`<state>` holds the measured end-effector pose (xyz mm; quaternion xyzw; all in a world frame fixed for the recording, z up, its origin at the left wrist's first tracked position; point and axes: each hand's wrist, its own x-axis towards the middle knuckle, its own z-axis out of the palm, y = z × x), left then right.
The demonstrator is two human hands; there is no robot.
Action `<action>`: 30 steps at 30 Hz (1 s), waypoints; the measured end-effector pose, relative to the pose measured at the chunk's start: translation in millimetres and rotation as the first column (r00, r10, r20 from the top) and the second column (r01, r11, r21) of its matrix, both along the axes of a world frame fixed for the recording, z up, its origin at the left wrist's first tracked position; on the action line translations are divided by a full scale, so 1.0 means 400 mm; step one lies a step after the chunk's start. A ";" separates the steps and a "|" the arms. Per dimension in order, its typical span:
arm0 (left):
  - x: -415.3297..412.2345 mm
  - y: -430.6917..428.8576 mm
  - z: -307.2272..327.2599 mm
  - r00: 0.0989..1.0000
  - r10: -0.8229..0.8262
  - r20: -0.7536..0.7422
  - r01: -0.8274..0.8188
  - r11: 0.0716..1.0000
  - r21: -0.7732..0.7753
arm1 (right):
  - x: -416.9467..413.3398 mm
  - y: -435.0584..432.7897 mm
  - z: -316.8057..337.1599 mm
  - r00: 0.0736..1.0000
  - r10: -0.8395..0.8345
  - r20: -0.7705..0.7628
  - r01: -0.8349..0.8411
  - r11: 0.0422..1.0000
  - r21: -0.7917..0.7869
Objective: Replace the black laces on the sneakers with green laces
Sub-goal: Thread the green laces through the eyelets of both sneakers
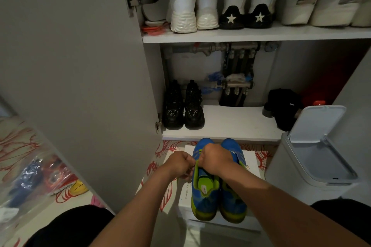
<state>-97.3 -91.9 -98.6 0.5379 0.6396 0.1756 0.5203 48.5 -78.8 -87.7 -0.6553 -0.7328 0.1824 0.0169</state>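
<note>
Two blue and green sneakers stand side by side on a white box (253,166), toes pointing away from me. Both my hands are over the left sneaker (203,192). My left hand (180,164) is curled beside its left edge and pinches a green lace (197,163). My right hand (215,159) is curled over the tongue area and grips the lace on the other side. The right sneaker (233,200) is partly hidden by my right forearm. No black lace is visible.
An open cupboard stands in front with black shoes (183,108) on the low shelf (230,124) and white shoes above. A white bin (313,156) with raised lid stands at the right. The cupboard door (80,66) is at the left, with plastic bags (40,178) on the floor.
</note>
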 end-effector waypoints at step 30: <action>-0.058 0.037 0.043 0.978 0.068 -0.200 -0.009 0.959 0.284 | -0.003 0.055 0.009 0.955 0.236 -0.183 -0.263 0.955 -0.140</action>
